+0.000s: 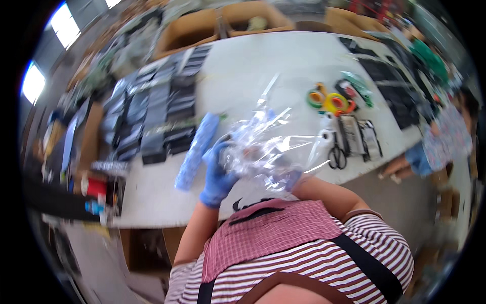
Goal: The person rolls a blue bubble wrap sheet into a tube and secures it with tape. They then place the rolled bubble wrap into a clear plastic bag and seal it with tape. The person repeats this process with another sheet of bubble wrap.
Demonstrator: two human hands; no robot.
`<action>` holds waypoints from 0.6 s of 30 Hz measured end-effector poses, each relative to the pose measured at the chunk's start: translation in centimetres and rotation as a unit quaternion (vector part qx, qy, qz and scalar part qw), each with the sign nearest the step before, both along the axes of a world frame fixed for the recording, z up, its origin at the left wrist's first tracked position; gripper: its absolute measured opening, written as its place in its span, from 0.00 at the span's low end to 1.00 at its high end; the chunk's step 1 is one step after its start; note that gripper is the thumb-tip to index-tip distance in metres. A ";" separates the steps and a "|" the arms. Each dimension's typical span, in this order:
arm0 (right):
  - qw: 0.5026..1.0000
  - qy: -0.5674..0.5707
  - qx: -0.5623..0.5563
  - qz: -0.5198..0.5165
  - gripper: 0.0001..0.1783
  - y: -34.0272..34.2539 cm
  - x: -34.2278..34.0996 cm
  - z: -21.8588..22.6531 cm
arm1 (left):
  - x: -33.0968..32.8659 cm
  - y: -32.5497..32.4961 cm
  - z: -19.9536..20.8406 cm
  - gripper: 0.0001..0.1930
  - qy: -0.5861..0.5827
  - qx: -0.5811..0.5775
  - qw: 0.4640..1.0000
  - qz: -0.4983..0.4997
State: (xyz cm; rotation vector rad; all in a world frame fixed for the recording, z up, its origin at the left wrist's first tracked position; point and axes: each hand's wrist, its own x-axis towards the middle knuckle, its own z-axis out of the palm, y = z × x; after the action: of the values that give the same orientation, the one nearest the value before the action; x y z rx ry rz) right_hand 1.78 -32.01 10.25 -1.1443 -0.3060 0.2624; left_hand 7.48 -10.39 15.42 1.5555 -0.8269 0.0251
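A crumpled sheet of clear plastic film point(263, 152) is bunched up in front of me above the white table point(238, 61). My left hand point(218, 177), in a blue glove, has its fingers closed round the film's left side. Behind the film's lower right part is my right hand point(287, 180), also gloved in blue. Glare and motion blur hide its fingers, so its grip does not show. Just left of my left hand lies a long light-blue roll point(196, 154), slanting across the tabletop.
Rows of dark packets point(157, 109) cover the table's left side. At right lie tape rolls point(336, 103), black-handled scissors point(337, 156), a white roll point(324, 139) and more dark packets point(395, 93). Another person point(445, 134) is beyond the right edge. Cardboard boxes point(253, 17) line the far edge.
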 end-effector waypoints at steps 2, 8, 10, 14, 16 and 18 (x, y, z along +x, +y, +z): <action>0.996 0.053 0.079 -0.005 0.21 0.5 1.5 -1.3 | 0.0 -0.3 -1.6 0.32 0.165 -0.133 0.975 0.059; 0.952 0.200 0.232 -0.001 0.22 2.0 -0.4 7.9 | -1.8 8.9 -4.1 0.27 0.294 -0.248 0.901 0.200; 0.970 0.161 0.172 -0.060 0.18 1.4 -0.6 7.2 | -3.4 8.6 -4.0 0.14 0.164 -0.070 0.942 0.284; 0.938 0.254 0.220 0.080 0.24 -2.2 0.2 3.3 | -13.3 8.1 -8.5 0.10 0.234 0.225 0.935 0.143; 0.907 0.288 0.230 0.205 0.28 -3.4 -0.2 2.1 | -17.9 8.7 -10.7 0.17 0.310 0.136 0.940 0.046; 0.937 0.232 0.167 0.199 0.27 -3.1 -2.6 2.4 | -20.5 10.7 -12.0 0.21 0.153 0.144 0.971 0.113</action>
State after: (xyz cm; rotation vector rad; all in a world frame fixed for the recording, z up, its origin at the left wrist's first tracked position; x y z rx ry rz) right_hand -0.78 -35.10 12.65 -0.6481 -0.1498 0.7947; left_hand -13.02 0.26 3.39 1.8632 -0.4188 -0.1726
